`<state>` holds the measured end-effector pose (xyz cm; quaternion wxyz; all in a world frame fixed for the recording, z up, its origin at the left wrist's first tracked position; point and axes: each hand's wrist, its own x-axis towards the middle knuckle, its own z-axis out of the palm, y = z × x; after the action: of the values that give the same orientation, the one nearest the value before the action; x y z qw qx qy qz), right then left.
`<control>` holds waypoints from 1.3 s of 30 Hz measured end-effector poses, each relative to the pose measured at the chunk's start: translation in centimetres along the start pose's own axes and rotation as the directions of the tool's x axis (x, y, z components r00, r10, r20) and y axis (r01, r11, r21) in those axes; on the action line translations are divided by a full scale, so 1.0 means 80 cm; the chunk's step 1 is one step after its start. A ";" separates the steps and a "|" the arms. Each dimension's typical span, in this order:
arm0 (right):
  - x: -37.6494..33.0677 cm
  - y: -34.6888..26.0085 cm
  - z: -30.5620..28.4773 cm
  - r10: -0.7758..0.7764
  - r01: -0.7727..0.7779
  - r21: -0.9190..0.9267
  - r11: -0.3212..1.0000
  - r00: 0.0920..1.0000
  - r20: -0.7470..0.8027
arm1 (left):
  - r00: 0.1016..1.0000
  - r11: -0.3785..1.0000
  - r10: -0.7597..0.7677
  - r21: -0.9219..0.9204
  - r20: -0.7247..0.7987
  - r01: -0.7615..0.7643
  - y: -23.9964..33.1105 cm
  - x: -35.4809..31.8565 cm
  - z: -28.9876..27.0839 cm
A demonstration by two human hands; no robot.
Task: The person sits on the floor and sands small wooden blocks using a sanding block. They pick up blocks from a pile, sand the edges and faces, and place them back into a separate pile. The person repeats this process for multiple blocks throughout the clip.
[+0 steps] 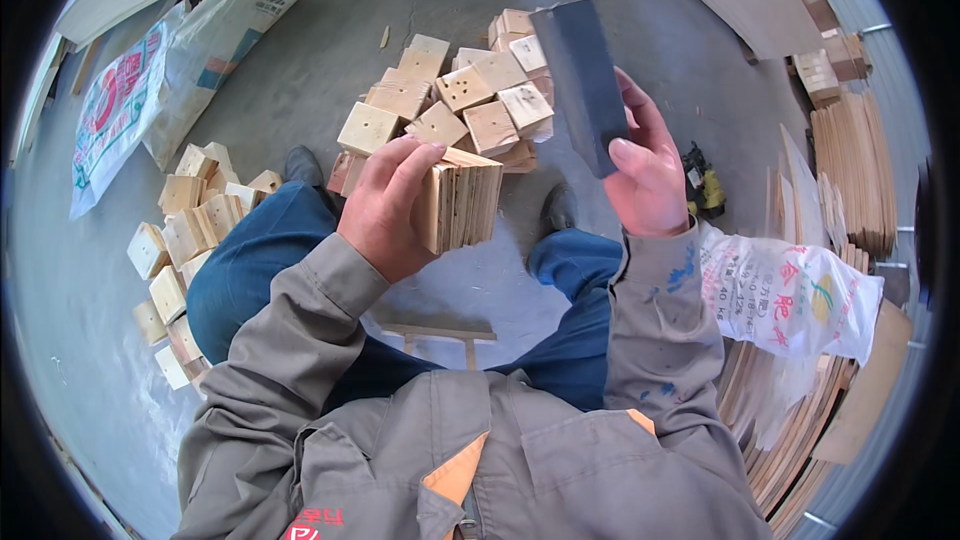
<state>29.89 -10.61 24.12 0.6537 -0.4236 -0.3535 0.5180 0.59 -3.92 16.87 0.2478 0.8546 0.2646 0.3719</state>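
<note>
The stack of thin wooden squares (462, 202) sits in the left hand (385, 208), held in the air above the person's lap, over the concrete floor (330, 60) between the knees. The grip there is pressed together: the thumb lies along the near face and the fingers curl over the top edge, pinching the whole bundle so that its cut edges face right. The right hand (648, 178) holds a dark flat rectangular pad (585, 85), perhaps an abrasive sheet or block, upright and just beside the stack without touching it; thumb and fingers clamp its lower end.

Judging by this, the step in hand is the bringing together of pad and stack, with the stack's exposed edges offered toward the pad. The next move would call for a firm hold on the squares so that none slips out of line, and for the pad to meet the edges flat, not on a corner.

Straight ahead on the floor lies a heap of wooden blocks (450, 100), several with small holes drilled in them. A second pile of blocks (185, 240) lies by the left knee. A printed woven sack (150, 80) lies toward the floor's far left, another sack (790, 295) to the right, against stacked boards (850, 170).
</note>
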 end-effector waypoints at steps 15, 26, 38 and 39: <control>-0.036 -0.008 -0.024 0.269 -0.230 -0.568 0.790 0.963 -0.015 | 0.995 0.999 0.041 -0.009 0.094 -0.040 -0.005 0.002 0.017; -0.029 0.017 -0.040 0.183 -0.078 -0.882 0.465 0.983 0.009 | 0.984 0.985 0.097 -0.153 0.148 -0.074 0.006 0.000 0.022; -0.049 0.031 0.001 0.024 -0.086 -0.439 0.894 0.989 -0.144 | 0.927 0.926 -0.322 -0.140 0.193 0.350 -0.006 0.007 0.020; -0.047 0.044 0.005 0.007 -0.064 -0.498 0.865 0.993 -0.115 | 0.914 0.903 -0.361 -0.177 0.186 0.392 -0.008 0.006 0.026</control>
<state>27.38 -13.82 20.96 0.5299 -0.6128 -0.4318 0.3966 2.28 -3.56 15.48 0.4233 0.7814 0.3648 0.2778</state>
